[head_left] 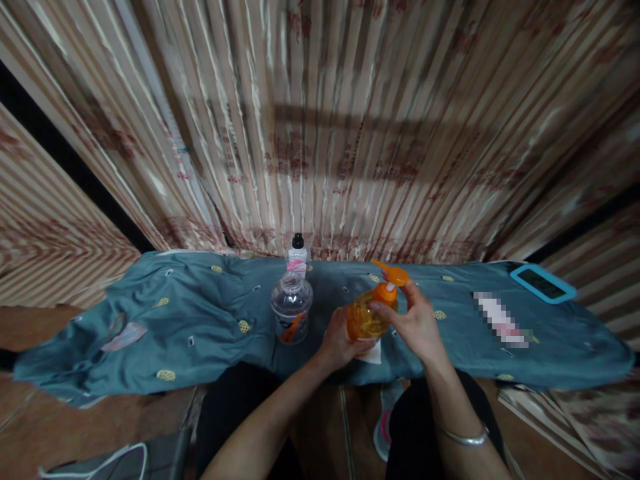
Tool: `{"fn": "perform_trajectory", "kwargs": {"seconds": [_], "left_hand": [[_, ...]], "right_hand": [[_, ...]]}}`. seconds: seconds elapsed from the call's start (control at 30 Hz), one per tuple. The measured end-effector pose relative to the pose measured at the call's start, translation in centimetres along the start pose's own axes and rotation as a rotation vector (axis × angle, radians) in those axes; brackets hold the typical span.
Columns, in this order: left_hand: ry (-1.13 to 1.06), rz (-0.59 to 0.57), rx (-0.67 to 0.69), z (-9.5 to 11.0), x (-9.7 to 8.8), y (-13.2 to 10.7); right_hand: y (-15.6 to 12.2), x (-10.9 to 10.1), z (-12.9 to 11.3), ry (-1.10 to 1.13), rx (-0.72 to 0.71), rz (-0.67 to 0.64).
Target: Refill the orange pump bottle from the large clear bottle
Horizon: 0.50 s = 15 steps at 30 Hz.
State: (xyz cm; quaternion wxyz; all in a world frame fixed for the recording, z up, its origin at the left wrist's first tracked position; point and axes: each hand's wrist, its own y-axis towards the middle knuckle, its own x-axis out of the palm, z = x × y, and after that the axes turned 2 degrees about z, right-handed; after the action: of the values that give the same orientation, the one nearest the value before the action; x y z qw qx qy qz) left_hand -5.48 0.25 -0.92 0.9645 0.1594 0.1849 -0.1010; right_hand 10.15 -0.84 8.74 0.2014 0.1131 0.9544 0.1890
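A clear pump bottle of amber liquid [367, 316] with an orange pump head [399, 276] is held tilted above the cloth. My left hand [341, 339] is wrapped round its lower body. My right hand [415, 317] grips the top, its fingers at the pump head and the thumb by the orange collar. Left of them stands an uncapped clear plastic bottle [291, 310] with an orange and dark mark. Just behind that is a small clear bottle [297, 259] with a black cap and a pink label. A white piece [371, 352] shows under the pump bottle.
Teal patterned cloth [215, 347] covers the low surface before my knees. To the right lie a blue-framed device [543, 284] and a blurred-out flat item [501, 321]. A pale pinkish item [125, 337] rests at the left. Striped curtains [325, 133] hang close behind.
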Motion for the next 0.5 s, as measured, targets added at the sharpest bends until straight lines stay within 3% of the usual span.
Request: {"fn": "perform_trajectory", "kwargs": {"seconds": [0.1, 0.23, 0.3, 0.5], "left_hand": [[0.010, -0.018, -0.004, 0.39, -0.08, 0.11], [-0.006, -0.015, -0.004, 0.62, -0.15, 0.08], [-0.014, -0.007, -0.010, 0.60, -0.17, 0.00], [-0.036, -0.007, -0.050, 0.86, -0.24, -0.03]], "right_hand": [[-0.03, 0.07, 0.11, -0.019, 0.001, 0.028], [-0.40, -0.49, 0.25, 0.098, -0.029, -0.163], [-0.45, -0.68, 0.01, 0.088, -0.028, -0.180], [-0.14, -0.32, -0.69, -0.088, -0.005, 0.096]]}}
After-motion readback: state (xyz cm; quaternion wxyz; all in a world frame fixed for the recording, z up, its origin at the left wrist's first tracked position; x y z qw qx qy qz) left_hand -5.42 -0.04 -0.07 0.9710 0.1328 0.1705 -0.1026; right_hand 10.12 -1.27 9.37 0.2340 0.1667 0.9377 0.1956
